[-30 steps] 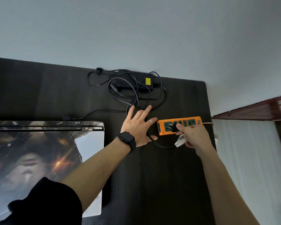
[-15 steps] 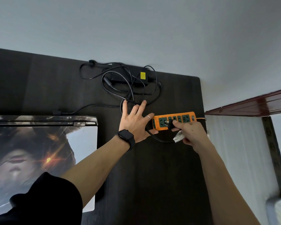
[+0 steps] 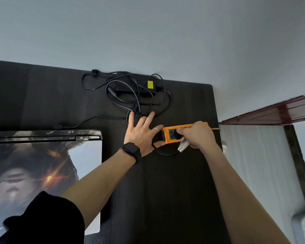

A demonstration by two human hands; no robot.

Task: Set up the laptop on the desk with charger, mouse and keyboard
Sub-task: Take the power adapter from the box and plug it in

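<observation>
Fingers of the right hand [image 3: 198,136] curl round the black plug [image 3: 177,136], holding it at a socket near the left end of the orange power strip [image 3: 165,140]. The left hand [image 3: 141,133] lies flat just left of the strip, fingers spread wide and straight, with one finger and the thumb touching the strip's end. The charger brick [image 3: 128,87] sits behind the strip among its looped cable [image 3: 165,153]. The closed laptop [image 3: 42,164] lies well left of the strip on the dark desk [image 3: 165,199].
</observation>
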